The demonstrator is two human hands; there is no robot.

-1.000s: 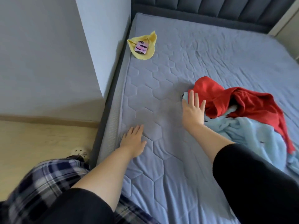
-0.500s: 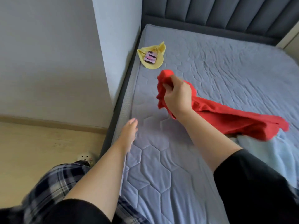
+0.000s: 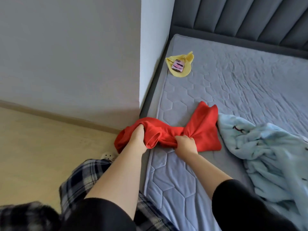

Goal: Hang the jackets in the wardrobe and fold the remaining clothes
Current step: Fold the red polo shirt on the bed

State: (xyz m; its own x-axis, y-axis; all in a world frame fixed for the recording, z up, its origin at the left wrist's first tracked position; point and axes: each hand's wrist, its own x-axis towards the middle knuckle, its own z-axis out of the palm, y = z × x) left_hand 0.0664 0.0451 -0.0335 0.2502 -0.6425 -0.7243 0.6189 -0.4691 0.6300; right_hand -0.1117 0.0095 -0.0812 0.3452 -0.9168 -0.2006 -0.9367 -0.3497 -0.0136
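Note:
A red garment (image 3: 202,127) lies bunched across the near left edge of the grey quilted mattress (image 3: 233,90). My left hand (image 3: 137,141) grips its left end, which hangs over the bed's side. My right hand (image 3: 185,144) clutches the gathered middle of the same garment. A light blue fleecy garment (image 3: 266,154) lies crumpled on the mattress just right of the red one.
A yellow cloth (image 3: 180,65) with a small pink item (image 3: 178,65) on it lies at the mattress's far left. A white wall corner (image 3: 150,64) stands beside the bed. The dark padded headboard (image 3: 241,19) runs along the back. Wooden floor (image 3: 41,147) spreads to the left.
My right hand lifted the red garment off the blue one and pulled it to the bed's near left edge. My left hand left the mattress and took hold of its other end.

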